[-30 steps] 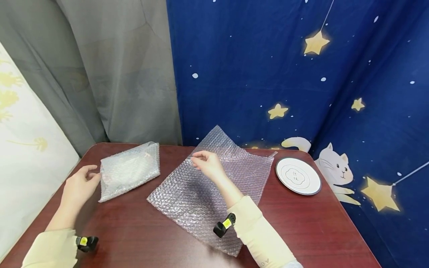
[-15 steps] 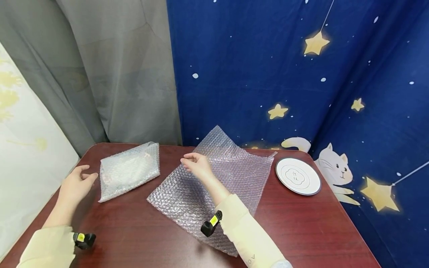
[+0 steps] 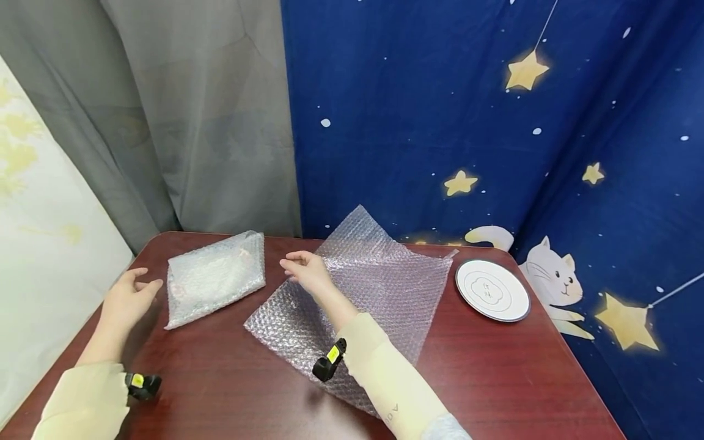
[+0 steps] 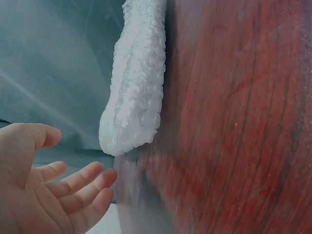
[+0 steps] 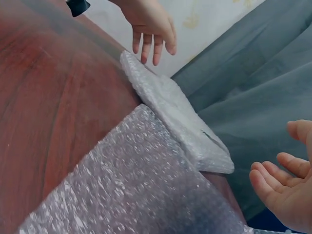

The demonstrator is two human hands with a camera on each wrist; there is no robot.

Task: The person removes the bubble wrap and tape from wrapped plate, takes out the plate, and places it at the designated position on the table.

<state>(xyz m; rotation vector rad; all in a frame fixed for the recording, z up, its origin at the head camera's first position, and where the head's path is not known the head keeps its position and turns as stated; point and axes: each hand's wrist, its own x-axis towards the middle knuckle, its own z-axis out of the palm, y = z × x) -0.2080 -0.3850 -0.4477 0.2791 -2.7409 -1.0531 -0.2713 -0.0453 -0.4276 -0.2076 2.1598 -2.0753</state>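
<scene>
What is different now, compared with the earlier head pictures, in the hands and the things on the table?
The right hand has moved left over the sheet, toward the packet. The left hand has drawn back a little to the left, away from the packet. Nothing was taken hold of or let go. The packet, sheet and plate lie as they did.

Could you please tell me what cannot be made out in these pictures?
Wrapped package, head view: contents blurred by its bubble wrap.
Plate, head view: lettering too small to read.
Bubble-wrap sheet, head view: partly hidden by the right arm.
Right hand, right wrist view: cut off by the right edge.
</scene>
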